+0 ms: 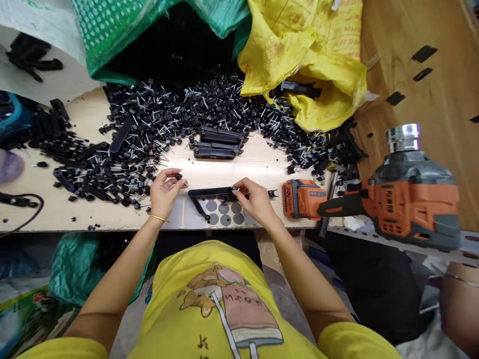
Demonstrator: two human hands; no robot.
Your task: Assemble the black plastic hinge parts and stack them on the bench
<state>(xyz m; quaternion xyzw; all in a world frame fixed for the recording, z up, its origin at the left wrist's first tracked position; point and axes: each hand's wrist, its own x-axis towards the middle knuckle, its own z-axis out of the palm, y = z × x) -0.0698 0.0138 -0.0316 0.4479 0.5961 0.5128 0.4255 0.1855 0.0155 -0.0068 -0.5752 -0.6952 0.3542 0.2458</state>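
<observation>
My left hand is closed in a pinch on a small black-headed screw, held just above the tabletop. My right hand has its thumb and fingertips closed on a black folding arm. That arm lies bent at its left joint, with a thinner link angled down toward the table's front edge. Beneath it is a sheet of round grey stickers, partly covered by the arm. Beyond my hands, several similar black folded arms lie side by side.
A large heap of black-headed screws curves around the back and left. Behind it sit an open green bag and a yellow sack. An orange cordless power tool lies at the right. A teal bag sits below the table's left edge.
</observation>
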